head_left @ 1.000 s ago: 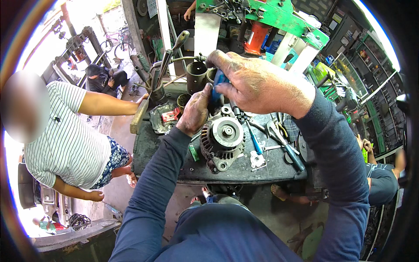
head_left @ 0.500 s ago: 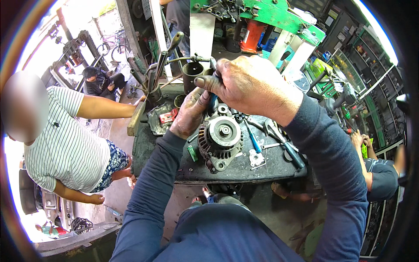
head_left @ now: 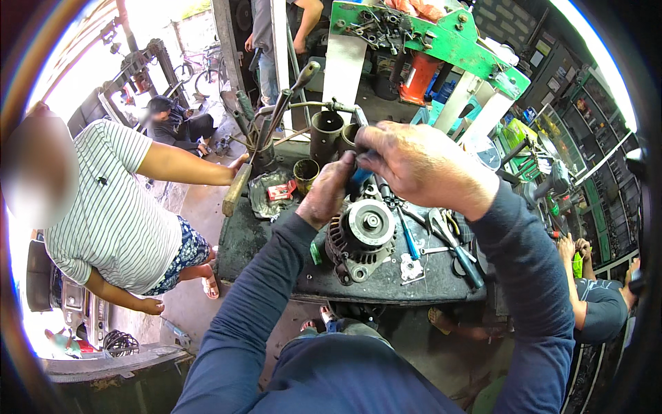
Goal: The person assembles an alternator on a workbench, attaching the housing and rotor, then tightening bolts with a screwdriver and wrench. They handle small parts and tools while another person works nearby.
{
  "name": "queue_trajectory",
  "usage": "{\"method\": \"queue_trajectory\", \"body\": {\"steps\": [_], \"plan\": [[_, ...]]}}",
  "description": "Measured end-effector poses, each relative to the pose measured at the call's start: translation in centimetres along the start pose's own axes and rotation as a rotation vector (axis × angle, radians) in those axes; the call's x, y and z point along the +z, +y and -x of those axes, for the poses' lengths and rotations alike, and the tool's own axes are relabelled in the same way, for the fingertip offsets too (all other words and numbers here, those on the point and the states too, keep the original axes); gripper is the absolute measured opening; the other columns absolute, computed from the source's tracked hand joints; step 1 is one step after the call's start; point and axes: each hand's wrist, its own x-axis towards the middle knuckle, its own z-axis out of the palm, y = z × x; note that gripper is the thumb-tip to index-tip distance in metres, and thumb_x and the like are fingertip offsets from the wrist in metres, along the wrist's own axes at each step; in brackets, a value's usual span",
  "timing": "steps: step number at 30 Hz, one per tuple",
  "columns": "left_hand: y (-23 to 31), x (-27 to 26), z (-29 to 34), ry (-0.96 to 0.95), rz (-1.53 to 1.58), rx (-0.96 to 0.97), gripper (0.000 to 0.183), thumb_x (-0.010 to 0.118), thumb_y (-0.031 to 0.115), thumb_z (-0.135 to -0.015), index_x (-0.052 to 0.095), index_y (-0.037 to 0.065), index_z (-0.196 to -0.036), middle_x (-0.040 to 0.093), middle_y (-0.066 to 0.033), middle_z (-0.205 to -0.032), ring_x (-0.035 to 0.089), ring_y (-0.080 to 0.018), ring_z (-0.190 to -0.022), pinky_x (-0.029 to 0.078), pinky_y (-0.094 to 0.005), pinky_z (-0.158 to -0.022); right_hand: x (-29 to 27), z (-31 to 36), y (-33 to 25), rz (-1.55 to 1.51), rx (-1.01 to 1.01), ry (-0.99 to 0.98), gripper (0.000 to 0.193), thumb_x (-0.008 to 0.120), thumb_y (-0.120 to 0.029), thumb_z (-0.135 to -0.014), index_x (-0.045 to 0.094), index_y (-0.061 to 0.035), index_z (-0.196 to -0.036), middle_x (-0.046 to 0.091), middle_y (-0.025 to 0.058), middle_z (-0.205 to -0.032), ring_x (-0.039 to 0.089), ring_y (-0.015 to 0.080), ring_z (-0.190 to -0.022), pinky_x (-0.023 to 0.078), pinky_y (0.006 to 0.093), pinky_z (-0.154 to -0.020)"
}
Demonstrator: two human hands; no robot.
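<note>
An alternator (head_left: 343, 250) with a round pulley (head_left: 371, 222) stands on the dark bench top. Just behind it, my left hand (head_left: 325, 194) is closed around a blue-handled tool (head_left: 360, 177), held roughly upright. From the right, my right hand (head_left: 431, 165) curls its fingers over the top of that handle; the fingers are smeared by motion. Most of the tool and its lower end are hidden by my hands. A blue screwdriver (head_left: 409, 241) and pliers (head_left: 448, 231) lie to the alternator's right.
Tall metal cylinders (head_left: 325, 138) and a can of long-handled tools (head_left: 263, 160) stand at the bench's back left, near a red box (head_left: 281, 191). A person in a striped shirt (head_left: 114, 207) reaches to a wooden block (head_left: 237, 190). Beyond is a green frame (head_left: 441, 41).
My view has shifted, so the bench and alternator sit lower and further right. Both hands stay together at the blue-handled tool, with the right fingers changing their pose over it.
</note>
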Motion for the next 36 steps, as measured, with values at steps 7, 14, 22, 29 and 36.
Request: {"method": "queue_trajectory", "body": {"steps": [7,14,22,29,36], "plan": [[-1.3,-1.3,0.6,-0.022,-0.709,0.444,0.040,0.055,0.024,-0.109,0.053,0.001,-0.141,0.064,-0.0056,-0.125,0.060,-0.0153,-0.114,0.046,-0.0351,-0.102,1.7,0.2,1.0,0.017,-0.074,0.367,0.042,0.071,-0.031,-0.093,0.064,0.0018,-0.118,0.070,0.0231,-0.084,0.071,0.0424,-0.082,0.057,0.0493,-0.074],[2.1,2.2,1.5,-0.011,0.064,0.013,0.037,0.061,0.035,-0.107,0.058,0.004,-0.126,0.062,0.0013,-0.107,0.056,-0.0044,-0.097,0.049,-0.0244,-0.087,1.1,1.4,0.2,-0.051,-0.021,0.389,0.032,0.075,-0.027,-0.092,0.062,-0.0018,-0.106,0.068,0.0225,-0.092,0.068,0.0441,-0.088,0.053,0.0477,-0.073],[4.8,5.4,5.9,-0.090,0.201,-0.229,0.044,0.067,0.032,-0.104,0.053,0.005,-0.136,0.059,0.0020,-0.111,0.056,-0.0058,-0.100,0.049,-0.0244,-0.089,-0.8,5.8,-1.8,-0.167,-0.058,0.294,0.029,0.073,-0.020,-0.095,0.062,-0.0026,-0.115,0.070,0.0162,-0.092,0.070,0.0292,-0.084,0.054,0.0383,-0.077],[2.2,4.1,6.8,-0.109,0.305,-0.224,0.048,0.067,0.025,-0.103,0.049,0.005,-0.142,0.058,-0.0018,-0.124,0.057,-0.0107,-0.111,0.049,-0.0304,-0.097,1.8,6.1,-2.2,-0.110,-0.065,0.321,0.032,0.071,-0.023,-0.095,0.061,-0.0027,-0.118,0.070,0.0202,-0.094,0.068,0.0422,-0.091,0.053,0.0452,-0.078],[0.9,3.0,7.0,-0.168,0.387,-0.243,0.057,0.067,0.021,-0.102,0.042,0.009,-0.152,0.057,-0.0061,-0.138,0.060,-0.0173,-0.120,0.052,-0.0375,-0.100,1.5,6.7,-2.6,-0.067,-0.070,0.287,0.033,0.069,-0.020,-0.095,0.061,-0.0012,-0.121,0.070,0.0220,-0.099,0.068,0.0431,-0.095,0.054,0.0479,-0.081]]}}
